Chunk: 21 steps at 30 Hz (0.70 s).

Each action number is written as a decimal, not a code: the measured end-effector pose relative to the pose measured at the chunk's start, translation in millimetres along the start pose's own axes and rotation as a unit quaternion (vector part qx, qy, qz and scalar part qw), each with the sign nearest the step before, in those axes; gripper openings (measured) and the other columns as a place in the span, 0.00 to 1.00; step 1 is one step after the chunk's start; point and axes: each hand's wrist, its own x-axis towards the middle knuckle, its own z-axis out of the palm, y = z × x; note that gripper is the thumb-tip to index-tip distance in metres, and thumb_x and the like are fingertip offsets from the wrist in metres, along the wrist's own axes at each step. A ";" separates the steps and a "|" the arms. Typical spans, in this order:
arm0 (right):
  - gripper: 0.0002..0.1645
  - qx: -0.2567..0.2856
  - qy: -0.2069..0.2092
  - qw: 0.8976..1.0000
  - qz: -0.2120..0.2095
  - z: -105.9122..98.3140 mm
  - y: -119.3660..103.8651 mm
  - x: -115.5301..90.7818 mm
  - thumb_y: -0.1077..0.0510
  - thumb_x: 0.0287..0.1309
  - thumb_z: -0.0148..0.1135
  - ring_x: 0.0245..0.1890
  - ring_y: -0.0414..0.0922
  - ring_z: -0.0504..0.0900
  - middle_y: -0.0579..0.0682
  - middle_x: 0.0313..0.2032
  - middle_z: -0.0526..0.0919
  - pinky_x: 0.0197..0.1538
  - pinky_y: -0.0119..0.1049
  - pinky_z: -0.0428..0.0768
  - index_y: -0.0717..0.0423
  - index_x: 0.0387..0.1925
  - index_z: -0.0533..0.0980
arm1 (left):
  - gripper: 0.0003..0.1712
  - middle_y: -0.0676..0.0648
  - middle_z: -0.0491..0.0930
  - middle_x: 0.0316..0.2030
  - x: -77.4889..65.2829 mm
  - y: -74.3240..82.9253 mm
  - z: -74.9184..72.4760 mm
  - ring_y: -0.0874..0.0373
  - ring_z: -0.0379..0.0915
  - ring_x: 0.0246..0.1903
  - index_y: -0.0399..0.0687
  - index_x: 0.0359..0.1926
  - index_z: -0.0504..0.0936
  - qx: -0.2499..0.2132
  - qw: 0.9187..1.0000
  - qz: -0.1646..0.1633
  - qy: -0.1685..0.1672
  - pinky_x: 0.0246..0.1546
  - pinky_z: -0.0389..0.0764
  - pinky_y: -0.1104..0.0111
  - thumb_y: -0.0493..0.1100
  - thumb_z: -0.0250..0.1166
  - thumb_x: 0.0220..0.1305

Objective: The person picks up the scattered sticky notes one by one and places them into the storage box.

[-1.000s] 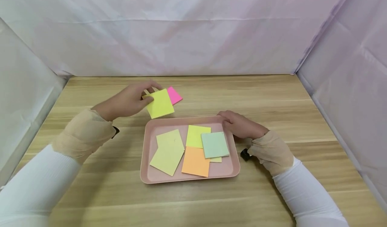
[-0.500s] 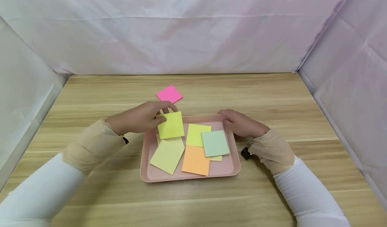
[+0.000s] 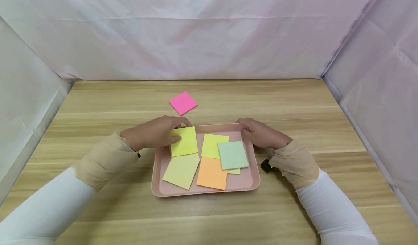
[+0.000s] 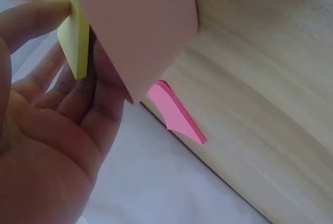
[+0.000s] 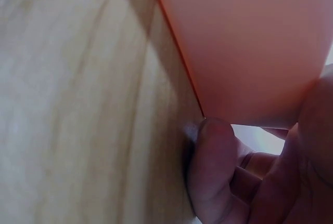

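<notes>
My left hand (image 3: 156, 131) pinches a bright yellow sticky note pad (image 3: 188, 144) between thumb and fingers, over the far left part of a pink tray (image 3: 243, 185). The left wrist view shows the pad (image 4: 78, 44) edge-on, close beside the tray's wall (image 4: 145, 21). At the far right corner my right hand (image 3: 262, 134) grips the tray, its thumb over the rim. Inside lie a pale yellow pad (image 3: 181, 173), another bright yellow one (image 3: 212, 146), an orange pad (image 3: 211, 175) and a light green pad (image 3: 232, 155) overlapping its neighbours.
A pink sticky note pad (image 3: 183, 103) lies on the wooden table (image 3: 209, 219) behind the tray. White cloth (image 3: 209, 38) walls the table at the back and both sides. A pale yellow corner (image 3: 233, 171) peeks out beneath the green pad.
My left hand has carried the bright yellow pad from beside the pink pad rightward and down into the tray, covering part of the pale yellow ones. The right hand stays at its corner.
</notes>
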 end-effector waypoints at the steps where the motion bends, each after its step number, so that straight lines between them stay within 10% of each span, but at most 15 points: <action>1: 0.15 -0.001 0.002 1.000 -0.002 -0.5 0.0 0.0 0.65 0.67 0.40 0.35 0.46 0.72 0.52 0.30 0.74 0.40 0.42 0.72 0.52 0.43 0.74 | 0.23 0.48 0.79 0.45 0.0 1.0 -0.4 0.57 0.72 0.43 0.47 0.55 0.73 0.006 1.000 -0.002 0.001 0.48 0.76 0.57 0.35 0.64 0.57; 21: 0.15 0.011 -0.006 1.000 -0.005 -0.5 -2.5 -3.4 0.65 0.68 0.39 0.36 0.47 0.71 0.54 0.33 0.74 0.41 0.44 0.72 0.53 0.43 0.73 | 0.13 0.50 0.83 0.37 -4.6 7.7 7.2 0.56 0.71 0.31 0.50 0.40 0.81 0.134 0.991 0.006 -0.013 0.36 0.78 0.58 0.40 0.70 0.52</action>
